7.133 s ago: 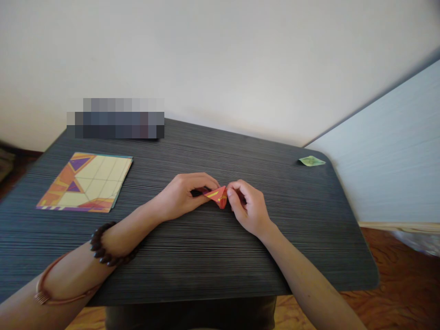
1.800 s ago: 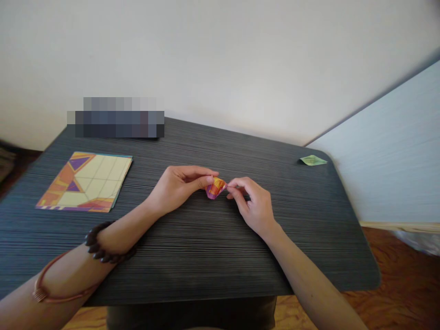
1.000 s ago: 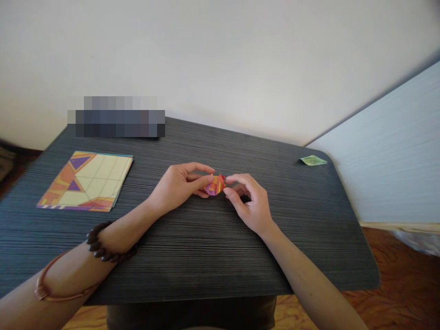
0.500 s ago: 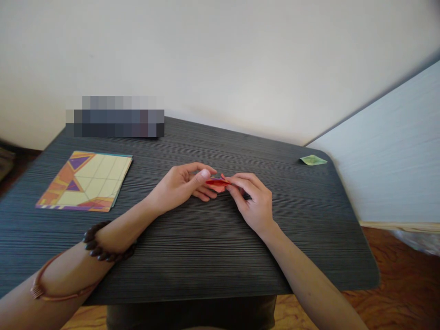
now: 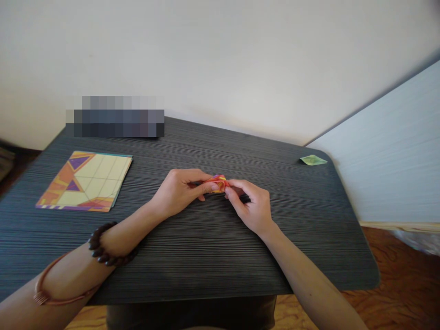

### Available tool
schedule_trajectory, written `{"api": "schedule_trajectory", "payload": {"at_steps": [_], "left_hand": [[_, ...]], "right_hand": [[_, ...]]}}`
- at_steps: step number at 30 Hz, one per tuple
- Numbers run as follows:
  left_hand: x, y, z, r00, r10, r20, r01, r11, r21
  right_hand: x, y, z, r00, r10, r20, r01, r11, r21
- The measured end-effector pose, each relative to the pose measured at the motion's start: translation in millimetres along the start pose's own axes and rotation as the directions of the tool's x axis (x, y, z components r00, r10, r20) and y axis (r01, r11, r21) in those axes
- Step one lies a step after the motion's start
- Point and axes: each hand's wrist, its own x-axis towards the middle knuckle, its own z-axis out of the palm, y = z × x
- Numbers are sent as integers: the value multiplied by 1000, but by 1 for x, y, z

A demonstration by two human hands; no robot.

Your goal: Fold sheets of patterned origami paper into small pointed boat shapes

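A small folded paper (image 5: 219,183), red-orange with purple and yellow patches, is held between both hands just above the middle of the table. My left hand (image 5: 180,190) pinches its left side, thumb in front and fingers behind. On the right edge, the thumb and forefinger of my right hand (image 5: 252,204) close on the same paper. Fingertips cover parts of it, so its full shape is hidden.
The dark ribbed table (image 5: 192,256) lies beneath my hands. To the left rests a stack of patterned paper sheets (image 5: 99,181). A green folded paper leaf (image 5: 313,160) is near the far right corner. Behind stands a white wall (image 5: 220,68); a pale panel (image 5: 395,160) borders the right side.
My left fingers, looser and more spread before, have closed on the paper. It has turned, showing purple and yellow patches above the red. My right hand has stayed nearly in place.
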Motion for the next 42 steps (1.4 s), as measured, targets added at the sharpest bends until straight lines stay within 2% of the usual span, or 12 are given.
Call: {"api": "schedule_trajectory", "payload": {"at_steps": [6,13,16,20,26,33,38,42], "left_hand": [[0,2,3,992,-124,28,127,987,-96],[2,2,3,976,-172,131,198,954,-225],[3,2,2,978,-185,100,203,956,-211],[3,3,2,980,-191,64,199,963,-184],[2,2,6,969,-210,128,235,946,-225],[3,5,6,951,-281,127,308,874,-375],[3,6,5,946,-299,127,325,868,-376],[3,7,5,961,-254,108,276,898,-343]], "right_hand": [[-1,2,3,990,136,47,-141,979,149],[0,6,5,955,295,42,-287,874,393],[0,7,5,956,284,80,-291,864,410],[0,6,5,965,240,110,-263,899,351],[2,1,5,969,230,94,-247,934,258],[0,6,4,957,260,125,-288,852,437],[0,7,5,949,271,163,-315,849,423],[1,7,5,936,306,176,-353,806,475]]}}
